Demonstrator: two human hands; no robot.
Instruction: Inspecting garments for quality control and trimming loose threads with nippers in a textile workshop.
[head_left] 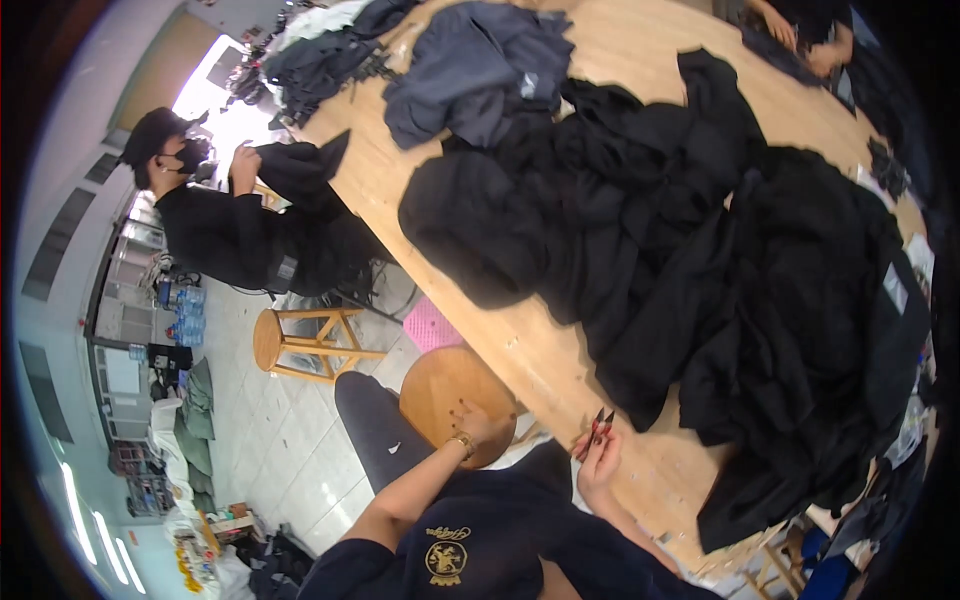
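My left hand [478,424] lies on the round wooden seat of a stool [440,385], its fingers spread and holding nothing. At the near edge of the wooden table, my right hand [602,462] is closed around a small pair of thread snips [600,426] with red on them, their dark pointed tips facing away from me. Just beyond the snips begins a large heap of black garments [640,230], spread over much of the table [545,362]. No cloth is in either hand.
Grey garments [470,70] are piled farther along the table. To the left, a seated person [230,230] holds black cloth. A wooden stool [310,342] and a pink plastic seat [428,325] stand nearby. Another person's hands [800,45] work at the far right.
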